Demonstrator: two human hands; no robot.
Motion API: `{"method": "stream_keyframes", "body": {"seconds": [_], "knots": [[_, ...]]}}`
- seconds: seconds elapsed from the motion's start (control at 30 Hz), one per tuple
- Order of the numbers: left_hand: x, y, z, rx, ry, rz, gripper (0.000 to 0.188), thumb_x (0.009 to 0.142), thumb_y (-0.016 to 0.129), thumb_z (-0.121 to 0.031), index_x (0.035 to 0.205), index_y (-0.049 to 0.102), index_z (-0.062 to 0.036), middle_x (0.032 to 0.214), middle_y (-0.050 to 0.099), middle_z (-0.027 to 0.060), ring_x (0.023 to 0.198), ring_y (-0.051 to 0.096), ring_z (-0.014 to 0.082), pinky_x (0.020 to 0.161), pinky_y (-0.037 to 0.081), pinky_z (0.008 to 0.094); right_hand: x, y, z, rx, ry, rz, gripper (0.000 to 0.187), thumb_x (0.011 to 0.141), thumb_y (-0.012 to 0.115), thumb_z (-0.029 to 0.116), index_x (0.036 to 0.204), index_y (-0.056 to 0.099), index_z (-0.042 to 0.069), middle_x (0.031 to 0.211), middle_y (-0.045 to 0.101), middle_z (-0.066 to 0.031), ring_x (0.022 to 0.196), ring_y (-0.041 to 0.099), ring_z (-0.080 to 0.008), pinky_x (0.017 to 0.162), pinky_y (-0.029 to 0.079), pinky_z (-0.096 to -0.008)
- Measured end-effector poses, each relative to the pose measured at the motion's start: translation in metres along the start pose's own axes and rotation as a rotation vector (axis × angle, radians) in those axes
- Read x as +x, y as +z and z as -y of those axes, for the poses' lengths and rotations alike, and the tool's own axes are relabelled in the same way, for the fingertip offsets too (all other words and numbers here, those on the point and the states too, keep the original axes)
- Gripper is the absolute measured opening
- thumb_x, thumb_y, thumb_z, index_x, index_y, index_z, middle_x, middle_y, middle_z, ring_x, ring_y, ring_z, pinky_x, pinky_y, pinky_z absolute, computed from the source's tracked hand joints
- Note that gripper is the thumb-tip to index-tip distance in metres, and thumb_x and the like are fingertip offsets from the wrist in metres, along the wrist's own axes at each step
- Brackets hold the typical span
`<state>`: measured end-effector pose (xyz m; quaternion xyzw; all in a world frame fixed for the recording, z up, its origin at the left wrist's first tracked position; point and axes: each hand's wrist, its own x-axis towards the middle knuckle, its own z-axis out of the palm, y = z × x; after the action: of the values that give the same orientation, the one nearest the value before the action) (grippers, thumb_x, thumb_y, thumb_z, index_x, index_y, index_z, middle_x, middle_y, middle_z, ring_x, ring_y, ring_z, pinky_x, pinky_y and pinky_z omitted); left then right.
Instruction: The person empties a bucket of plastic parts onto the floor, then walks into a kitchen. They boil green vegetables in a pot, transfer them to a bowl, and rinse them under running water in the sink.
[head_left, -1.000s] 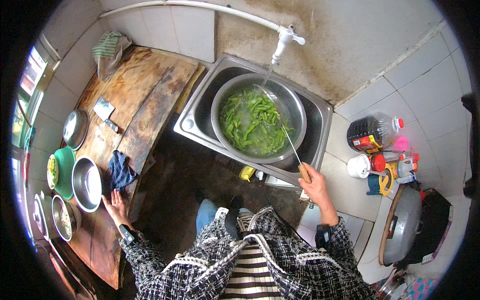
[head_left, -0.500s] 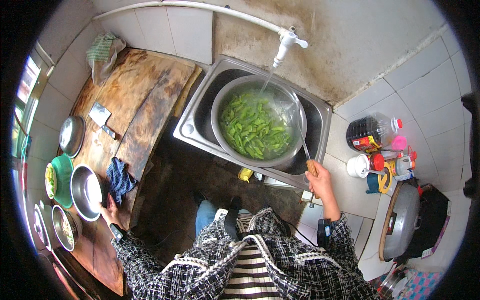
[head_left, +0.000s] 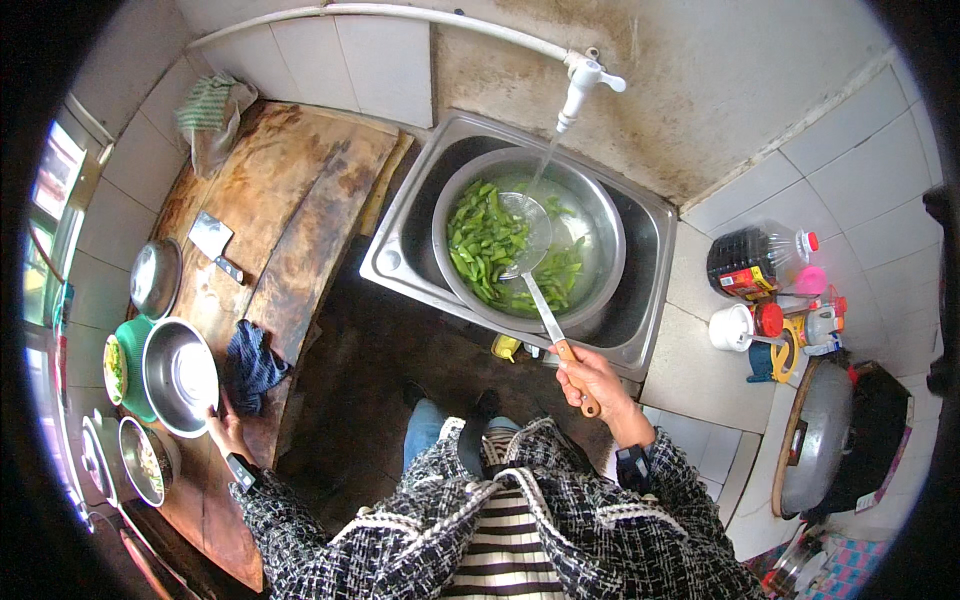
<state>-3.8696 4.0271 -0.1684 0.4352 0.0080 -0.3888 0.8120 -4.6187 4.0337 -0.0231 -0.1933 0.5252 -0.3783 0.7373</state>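
My right hand [head_left: 592, 383] is wrapped round the wooden handle of a skimmer [head_left: 540, 300]. The skimmer's round perforated head dips into a large metal basin [head_left: 616, 235] among green pods or leafy pieces [head_left: 480, 235] in water. Those greens crowd the basin's left and lower side. Water runs into the basin from a white tap [head_left: 580, 88]. On the left, my left hand [head_left: 226, 428] grips the near rim of a steel bowl [head_left: 158, 375], tilted and with nothing visible inside. Most of those fingers are hidden by the bowl.
The basin sits in a steel sink [head_left: 385, 262]. On the wooden counter [head_left: 300, 190] lie a cleaver [head_left: 214, 240], a dark blue cloth [head_left: 257, 365], a green basket [head_left: 135, 340] and more bowls. Bottles and jars [head_left: 745, 265] and a lidded wok [head_left: 815, 435] stand at the right.
My right hand has moved left, swinging the skimmer's head leftward across the basin into the greens, which have bunched to the left. My left hand stays at the bowl.
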Motion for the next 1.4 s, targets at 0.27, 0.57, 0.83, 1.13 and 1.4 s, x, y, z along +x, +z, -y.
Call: {"method": "stream_keyframes", "body": {"seconds": [0.27, 0.57, 0.83, 1.13, 1.4], "knots": [[-0.033, 0.082, 0.014, 0.070, -0.107, 0.133, 0.033, 0.095, 0.041, -0.009, 0.121, 0.044, 0.0121, 0.124, 0.053, 0.0213, 0.116, 0.052, 0.0313, 0.107, 0.040, 0.0416, 0.012, 0.004, -0.018, 0.275, -0.041, 0.079, 0.038, 0.094, 0.052, 0.014, 0.129, 0.046, 0.001, 0.076, 0.053, -0.0041, 0.047, 0.045, -0.0064, 0.040, 0.038, -0.0191], [-0.124, 0.237, 0.106, 0.339, -0.315, 0.416, 0.023, 0.089, 0.053, -0.010, 0.109, 0.051, 0.0017, 0.106, 0.060, 0.0115, 0.099, 0.061, 0.0238, 0.086, 0.052, 0.0357, 0.007, -0.006, -0.003, 0.341, -0.088, 0.142, 0.042, 0.093, 0.052, 0.013, 0.131, 0.042, -0.003, 0.077, 0.055, -0.0057, 0.044, 0.045, -0.0060, 0.038, 0.040, -0.0188], [-0.210, 0.326, 0.161, 0.708, -0.134, 0.738, 0.029, 0.089, 0.053, -0.009, 0.115, 0.046, -0.0016, 0.105, 0.058, 0.0111, 0.079, 0.062, 0.0200, 0.067, 0.056, 0.0310, -0.022, -0.015, 0.009, 0.295, -0.165, 0.056, 0.038, 0.092, 0.052, 0.011, 0.128, 0.046, 0.000, 0.073, 0.054, -0.0042, 0.045, 0.046, -0.0058, 0.037, 0.039, -0.0188], [-0.244, 0.363, 0.191, 0.627, -0.313, 0.721, 0.040, 0.091, 0.049, -0.009, 0.128, 0.037, -0.0067, 0.111, 0.054, 0.0113, 0.072, 0.062, 0.0181, 0.067, 0.057, 0.0300, -0.051, -0.023, 0.022, 0.162, -0.266, -0.021, 0.041, 0.091, 0.053, 0.012, 0.130, 0.044, -0.001, 0.072, 0.053, -0.0041, 0.043, 0.044, -0.0060, 0.037, 0.037, -0.0188], [-0.233, 0.355, 0.198, 0.628, -0.322, 0.681, 0.036, 0.090, 0.050, -0.008, 0.125, 0.038, -0.0045, 0.109, 0.056, 0.0097, 0.068, 0.062, 0.0170, 0.065, 0.057, 0.0284, -0.052, -0.024, 0.024, 0.050, -0.258, -0.105, 0.043, 0.091, 0.055, 0.012, 0.130, 0.044, -0.001, 0.070, 0.053, -0.0029, 0.042, 0.044, -0.0057, 0.037, 0.038, -0.0186]]}}
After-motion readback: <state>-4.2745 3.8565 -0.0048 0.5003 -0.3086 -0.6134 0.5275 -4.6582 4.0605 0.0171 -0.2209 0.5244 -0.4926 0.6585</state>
